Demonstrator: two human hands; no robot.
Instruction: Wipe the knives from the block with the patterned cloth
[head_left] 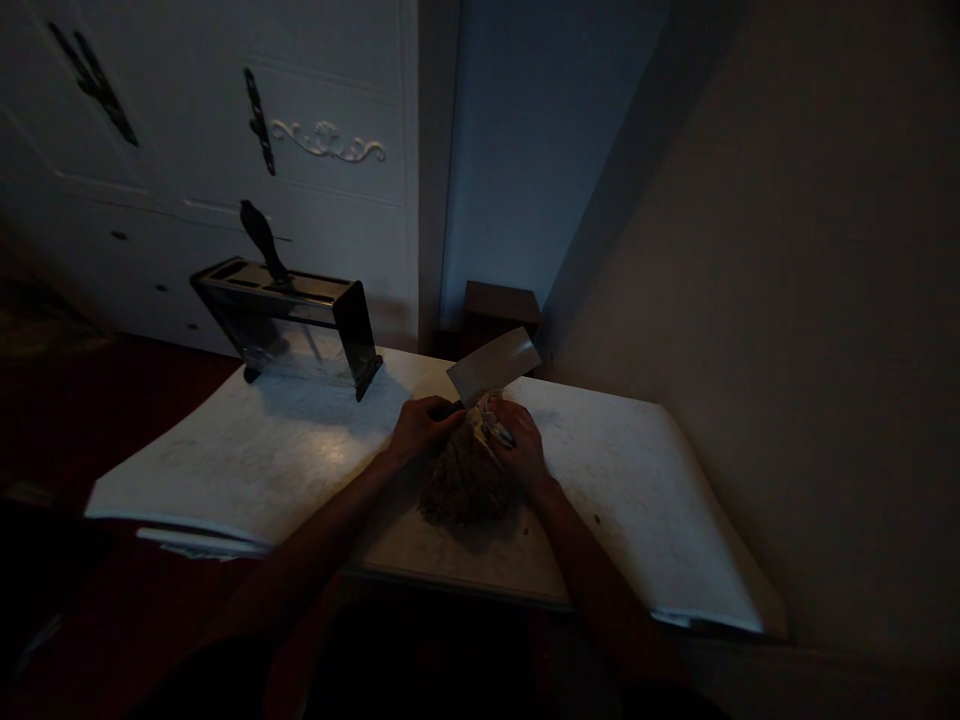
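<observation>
My left hand [421, 424] is closed round the dark handle of a broad cleaver [493, 364], whose blade slants up and to the right above the table. My right hand [520, 444] is curled over the top of a brown, rough-textured lump [465, 484] that rests on the white table [300, 455]; its fingers press on something pale and crinkled at the lump's upper end. The two hands are close together, on either side of that upper end. The room is dim and small details are hard to make out.
A knife block [289, 322] with one dark handle [260, 237] sticking up stands at the table's back left. A white cabinet [225, 150] is behind it. A plain wall [787, 300] runs along the right. A small brown box [501, 305] sits in the far corner.
</observation>
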